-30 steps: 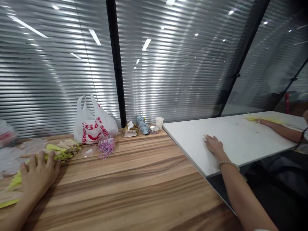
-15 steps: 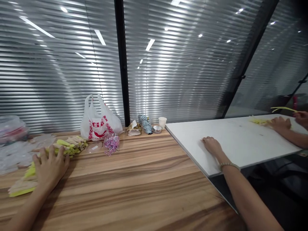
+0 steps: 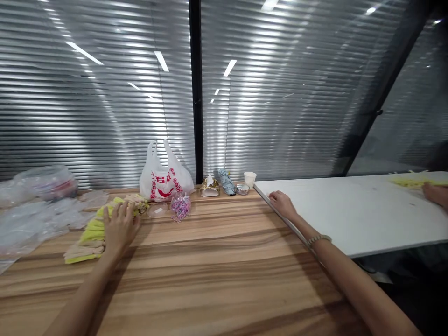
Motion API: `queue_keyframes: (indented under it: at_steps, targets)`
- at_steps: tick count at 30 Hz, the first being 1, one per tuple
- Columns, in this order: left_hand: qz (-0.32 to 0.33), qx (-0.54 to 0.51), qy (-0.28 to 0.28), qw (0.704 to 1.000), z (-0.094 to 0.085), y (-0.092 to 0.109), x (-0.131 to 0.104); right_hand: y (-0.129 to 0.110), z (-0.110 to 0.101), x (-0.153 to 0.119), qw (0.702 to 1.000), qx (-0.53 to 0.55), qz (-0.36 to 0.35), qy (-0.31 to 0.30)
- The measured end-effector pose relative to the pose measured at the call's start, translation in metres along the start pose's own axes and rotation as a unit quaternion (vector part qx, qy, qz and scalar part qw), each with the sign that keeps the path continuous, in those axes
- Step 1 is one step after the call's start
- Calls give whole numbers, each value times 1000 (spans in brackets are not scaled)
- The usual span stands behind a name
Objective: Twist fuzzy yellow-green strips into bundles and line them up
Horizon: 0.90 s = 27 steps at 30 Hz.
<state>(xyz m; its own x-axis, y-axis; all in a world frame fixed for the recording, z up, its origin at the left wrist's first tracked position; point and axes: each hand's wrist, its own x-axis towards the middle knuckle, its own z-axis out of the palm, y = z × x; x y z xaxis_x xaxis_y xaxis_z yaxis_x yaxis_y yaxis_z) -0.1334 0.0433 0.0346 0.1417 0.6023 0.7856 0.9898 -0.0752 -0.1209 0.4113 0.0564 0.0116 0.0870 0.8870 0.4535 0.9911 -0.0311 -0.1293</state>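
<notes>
My left hand [image 3: 119, 227] lies with fingers apart on a pile of yellow and beige strips [image 3: 91, 233] on the wooden table [image 3: 210, 270]. The palm covers part of the pile, and its exact kind is unclear. My right hand [image 3: 282, 204], a beaded bracelet on its wrist, is over the seam between the wooden table and the white table [image 3: 336, 210]. Its fingers are curled together; whatever they pinch, if anything, is too small to make out.
Clear plastic bags [image 3: 45, 219] lie at left. Along the back are a white carrier bag [image 3: 164, 179], a bundle of pink-purple bands [image 3: 181, 206], a gold tissue pack [image 3: 210, 186], a blue wrapped item [image 3: 227, 182], a tin [image 3: 242, 189] and a paper cup [image 3: 249, 179]. Another person's hand [image 3: 436, 193] is at far right beside yellow strips [image 3: 409, 181].
The view has turned right. My right hand has moved left across the white table to its edge by the wooden table. My left hand stays on the pile of strips.
</notes>
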Motion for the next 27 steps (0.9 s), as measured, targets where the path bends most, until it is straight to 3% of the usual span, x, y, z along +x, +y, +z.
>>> queue_keyframes:
  at_steps: [3,5,7,9,10,12,14,19,22,27]
  targets:
    - [-10,-149,-25,988,-4,24,3,-73,10,3,991,120,-44,37]
    - [-64,-301,-70,949,-9,50,2,-128,14,-4,937,338,-83,40]
    - [-183,-474,-144,849,-15,79,-2,-178,14,-18,877,468,-108,22]
    - [-275,-602,-241,710,-18,106,-8,-218,10,-35,847,511,-146,10]
    - [-298,-642,-263,656,-19,117,-12,-233,8,-43,839,518,-166,5]
    - [-324,-686,-268,593,-20,131,-19,-251,5,-58,827,530,-189,-5]
    - [-327,-703,-267,572,-19,137,-25,-258,3,-68,819,534,-209,-13]
    - [-294,-704,-296,575,-20,137,-29,-255,9,-74,810,552,-193,-43]
    - [-304,-710,-297,561,-21,137,-30,-253,18,-70,785,604,-120,-68]
    - [-370,-738,-251,505,-17,135,-31,-249,31,-63,719,689,28,-90]
